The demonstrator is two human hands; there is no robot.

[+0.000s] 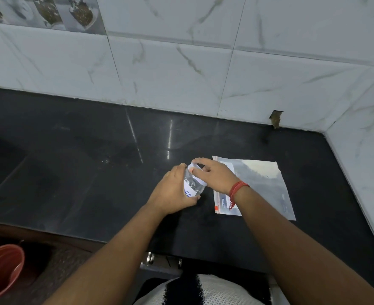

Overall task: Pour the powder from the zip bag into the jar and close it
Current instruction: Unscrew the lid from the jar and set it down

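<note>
A small clear jar (192,187) with a white label and blue writing stands on the black counter (93,172). My left hand (173,192) wraps around the jar's body from the left. My right hand (212,175) grips the white lid (198,176) on top of the jar, fingers curled over its rim. The clear zip bag (263,183) lies flat on the counter just right of the jar, partly under my right wrist. Whether there is powder inside the jar I cannot tell.
White marble-look tiled walls (181,69) bound the counter at the back and on the right. A red bucket (1,269) sits on the floor at lower left. The counter's front edge runs below my forearms.
</note>
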